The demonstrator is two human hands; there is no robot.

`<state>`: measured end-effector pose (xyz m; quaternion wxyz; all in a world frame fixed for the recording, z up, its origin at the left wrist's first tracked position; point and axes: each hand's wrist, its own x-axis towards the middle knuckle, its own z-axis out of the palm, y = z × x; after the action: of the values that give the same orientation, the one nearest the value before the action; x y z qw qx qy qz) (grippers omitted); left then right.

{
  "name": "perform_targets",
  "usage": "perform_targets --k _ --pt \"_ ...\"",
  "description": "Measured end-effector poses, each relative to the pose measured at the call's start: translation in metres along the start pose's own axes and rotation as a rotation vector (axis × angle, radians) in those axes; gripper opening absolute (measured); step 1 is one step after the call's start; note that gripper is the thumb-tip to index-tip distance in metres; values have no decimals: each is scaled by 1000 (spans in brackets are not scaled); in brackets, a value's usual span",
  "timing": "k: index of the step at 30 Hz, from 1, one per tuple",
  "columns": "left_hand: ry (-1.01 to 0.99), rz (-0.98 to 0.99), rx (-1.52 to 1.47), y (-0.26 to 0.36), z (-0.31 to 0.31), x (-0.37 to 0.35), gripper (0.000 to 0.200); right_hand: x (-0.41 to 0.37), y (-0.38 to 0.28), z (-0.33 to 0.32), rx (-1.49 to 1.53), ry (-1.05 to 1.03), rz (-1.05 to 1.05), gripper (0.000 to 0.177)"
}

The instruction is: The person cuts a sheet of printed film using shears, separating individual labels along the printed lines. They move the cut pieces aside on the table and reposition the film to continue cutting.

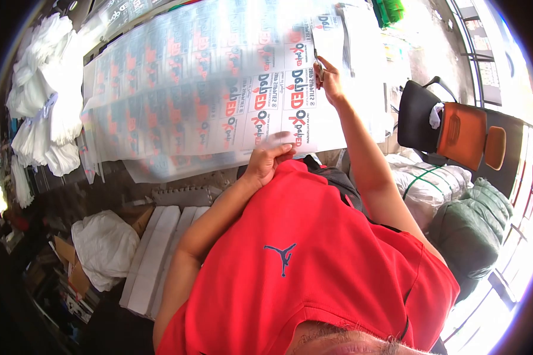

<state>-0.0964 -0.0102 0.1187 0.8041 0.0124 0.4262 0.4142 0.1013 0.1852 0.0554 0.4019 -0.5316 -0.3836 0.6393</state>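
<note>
A wide printed sheet (216, 94) with red and black lettering covers the table, under a translucent layer on its left part. My right hand (328, 80) is closed round a pair of scissors (317, 61) at the sheet's right part, beside a column of print. At the sheet's near edge, close to the red shirt, my left hand (269, 161) is closed, thumb against fingers, on the edge of the sheet.
White bundles (47, 100) hang at the left. An orange and black chair (462, 135) stands at the right, above a white sack (426, 186) and a green sack (474, 219). Long white boxes (154, 254) lie at the lower left.
</note>
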Motion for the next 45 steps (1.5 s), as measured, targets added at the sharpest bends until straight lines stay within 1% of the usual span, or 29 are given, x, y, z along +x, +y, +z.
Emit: perform_targets --k 2,6,8,13,15,19,21,25,27,31,33,34,36,45 --pt "-2 3 -4 0 0 0 38 0 -3 2 -70 -1 -32 47" --pt "-21 -16 -36 2 2 -1 37 13 -5 1 -33 44 -14 45" --pt "-10 -15 -19 1 -2 -3 37 17 -2 0 6 -2 -19 58" --pt "-9 -3 -5 1 -2 -2 38 18 -2 -2 -9 21 -6 59" --pt "-11 -6 -10 1 -1 -2 37 19 0 -2 1 49 1 47" --pt "-5 -10 -2 3 3 -3 38 20 3 -4 -43 9 -32 48" --pt "-20 -18 9 4 4 -2 38 23 3 -3 -72 62 -33 51" --pt "-23 -7 4 2 2 -3 38 27 2 0 -75 67 -36 53" --pt "-19 -13 1 3 1 -2 39 29 1 1 -33 14 -62 54" --pt "-32 -10 -4 2 1 -1 39 34 0 -1 -70 59 -46 54" --pt "-26 -11 -11 1 0 -2 39 40 -1 -1 -31 67 -36 54" --pt "-24 -10 -8 1 0 -3 39 40 -2 -1 -27 66 -36 54" --pt "-23 2 -17 1 0 -4 37 39 -8 -2 -34 1 -69 53" --pt "-14 -6 -41 1 1 -5 39 52 -17 0 -50 31 -65 51"
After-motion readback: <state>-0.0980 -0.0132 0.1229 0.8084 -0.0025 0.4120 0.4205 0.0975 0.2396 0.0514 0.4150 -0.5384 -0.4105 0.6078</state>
